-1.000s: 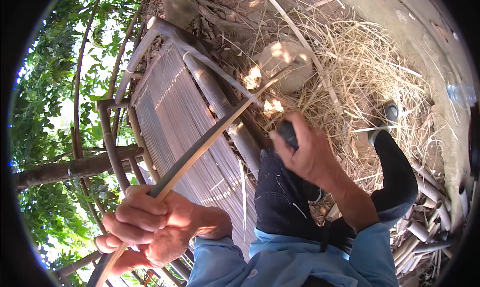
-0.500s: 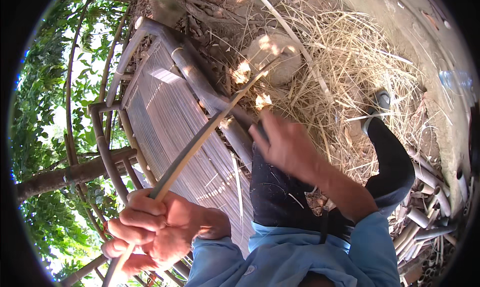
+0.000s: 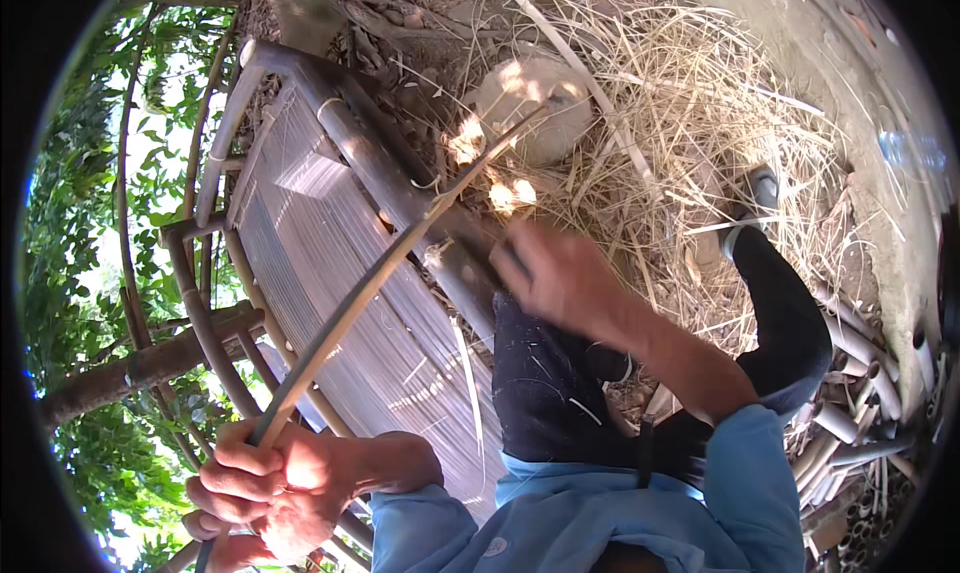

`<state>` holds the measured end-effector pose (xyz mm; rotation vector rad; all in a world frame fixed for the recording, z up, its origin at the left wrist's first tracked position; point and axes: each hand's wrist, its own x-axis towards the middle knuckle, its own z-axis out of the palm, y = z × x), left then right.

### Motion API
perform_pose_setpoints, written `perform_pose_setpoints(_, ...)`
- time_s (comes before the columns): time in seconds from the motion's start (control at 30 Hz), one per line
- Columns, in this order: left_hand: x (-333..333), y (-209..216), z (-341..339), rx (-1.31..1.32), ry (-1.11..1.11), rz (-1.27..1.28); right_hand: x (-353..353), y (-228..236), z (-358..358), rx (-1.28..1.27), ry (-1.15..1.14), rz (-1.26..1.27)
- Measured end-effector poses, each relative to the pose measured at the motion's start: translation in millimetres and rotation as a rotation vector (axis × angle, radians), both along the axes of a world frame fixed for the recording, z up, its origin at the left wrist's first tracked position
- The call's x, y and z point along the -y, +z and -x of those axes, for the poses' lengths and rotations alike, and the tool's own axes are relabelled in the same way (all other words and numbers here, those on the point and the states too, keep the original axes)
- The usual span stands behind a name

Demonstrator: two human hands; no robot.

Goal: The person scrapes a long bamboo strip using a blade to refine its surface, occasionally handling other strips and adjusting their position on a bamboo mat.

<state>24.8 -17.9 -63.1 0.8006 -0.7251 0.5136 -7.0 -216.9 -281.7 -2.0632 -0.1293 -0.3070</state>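
Note:
A long thin bamboo strip (image 3: 370, 293) runs from the lower left up toward a pale round stone (image 3: 530, 98) at the top centre. My left hand (image 3: 265, 478) grips the strip's lower end at the lower left. My right hand (image 3: 560, 273), blurred by motion, is closed near the strip's upper part, just above my dark-trousered knee (image 3: 550, 383). A dark handle seems to sit in that fist, but the blur hides what it is.
A woven bamboo frame (image 3: 330, 263) with thick poles lies left of centre. Dry straw (image 3: 690, 123) covers the ground at the top right. Cut bamboo pieces (image 3: 860, 413) are piled at the right edge. Green foliage (image 3: 80, 273) fills the left side.
My right hand has moved up and left along the strip, from beside my knee toward the strip's upper part. My left hand keeps its grip on the lower end.

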Motion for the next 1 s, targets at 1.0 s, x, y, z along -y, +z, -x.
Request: perform_pose_setpoints(1.0, 22, 8, -10, 0.099, 0.461, -0.228, -22, 45, 13, 0.023, -0.023, -0.11)
